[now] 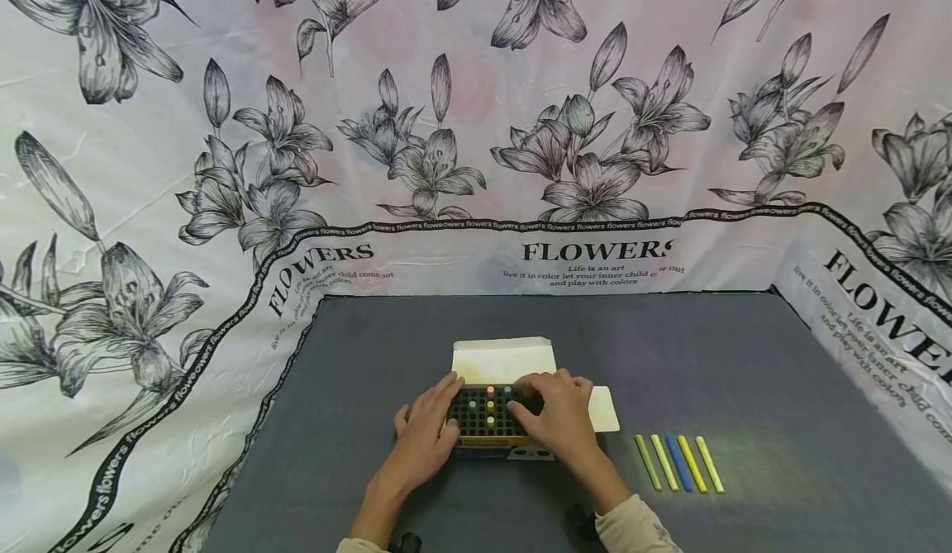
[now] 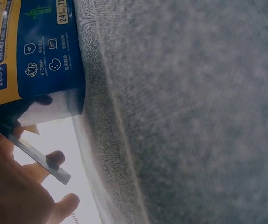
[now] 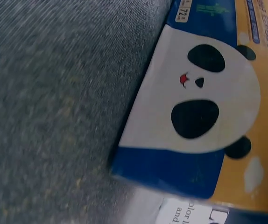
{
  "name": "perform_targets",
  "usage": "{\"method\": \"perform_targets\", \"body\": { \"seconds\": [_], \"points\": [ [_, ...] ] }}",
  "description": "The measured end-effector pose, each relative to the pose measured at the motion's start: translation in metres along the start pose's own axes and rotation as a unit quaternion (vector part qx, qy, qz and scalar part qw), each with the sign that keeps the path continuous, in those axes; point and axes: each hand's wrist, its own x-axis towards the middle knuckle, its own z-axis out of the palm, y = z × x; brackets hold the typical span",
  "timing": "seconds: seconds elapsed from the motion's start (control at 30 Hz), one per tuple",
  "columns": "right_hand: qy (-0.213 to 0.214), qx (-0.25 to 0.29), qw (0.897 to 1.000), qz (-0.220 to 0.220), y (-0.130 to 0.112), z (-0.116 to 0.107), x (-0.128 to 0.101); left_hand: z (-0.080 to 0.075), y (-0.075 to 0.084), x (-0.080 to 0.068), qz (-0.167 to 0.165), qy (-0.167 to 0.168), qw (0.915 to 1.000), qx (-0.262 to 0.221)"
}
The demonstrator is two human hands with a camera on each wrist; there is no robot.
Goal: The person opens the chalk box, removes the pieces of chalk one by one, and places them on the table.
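A chalk box (image 1: 491, 445), blue and yellow with a panda face, lies in the middle of the table with its holed black tray (image 1: 463, 425) facing up. Several coloured chalk ends, including a red one (image 1: 491, 392) and a green one (image 1: 472, 405), show in the holes. My left hand (image 1: 424, 433) holds the box at its left side, thumb near the front corner; a side flap (image 2: 40, 158) passes between its fingers. Over the tray's right part is my right hand (image 1: 561, 412), fingers bent, thumb beside a blue chalk end (image 1: 508, 390). I cannot tell whether it pinches a chalk.
To the right of the box, several chalk sticks (image 1: 678, 463), green, blue and yellow, lie in a row on the grey table cloth (image 1: 788, 404). The box's lid (image 1: 502, 361) stands open at the back, and a flap (image 1: 604, 409) sticks out right. A flower-printed curtain (image 1: 446, 264) surrounds the table.
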Motion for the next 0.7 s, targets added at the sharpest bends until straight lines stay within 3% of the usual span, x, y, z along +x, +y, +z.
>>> {"method": "perform_targets", "body": {
  "seconds": [0.7],
  "points": [
    [0.032,-0.11,0.991,0.073,-0.018,0.018,0.008,0.0,0.0,0.0,0.002,0.005,0.9999,0.013]
  ]
}}
